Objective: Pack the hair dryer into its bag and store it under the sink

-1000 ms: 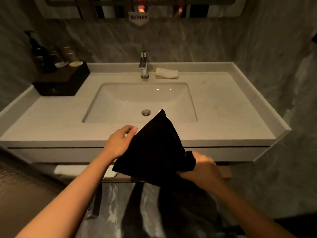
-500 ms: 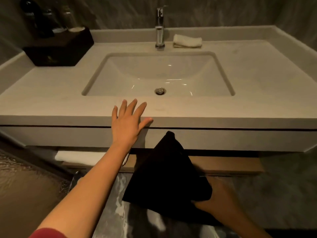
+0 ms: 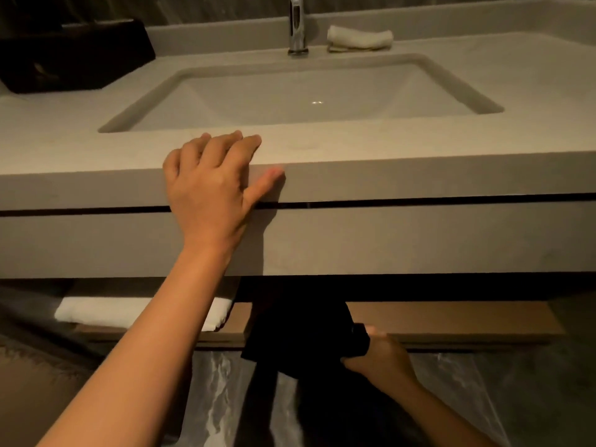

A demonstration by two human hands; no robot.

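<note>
A black cloth bag (image 3: 300,333) hangs at the front edge of the wooden shelf (image 3: 451,321) under the sink counter, its top partly hidden in the dark gap below the vanity. My right hand (image 3: 377,353) grips the bag's right side. The hair dryer itself is not visible. My left hand (image 3: 209,185) rests flat on the front edge of the pale counter (image 3: 419,175), fingers on top and thumb on its face. The sink basin (image 3: 306,95) lies just behind that hand.
A folded white towel (image 3: 135,311) lies on the shelf's left part. On the counter stand a dark box (image 3: 74,56) at back left, a chrome tap (image 3: 297,25) and a rolled white cloth (image 3: 359,38). Glossy marble floor (image 3: 222,391) lies below.
My left hand let go of the bag and settled on the counter edge. My right hand lowered the bag from counter height to the shelf under the sink. The view dropped lower and closer.
</note>
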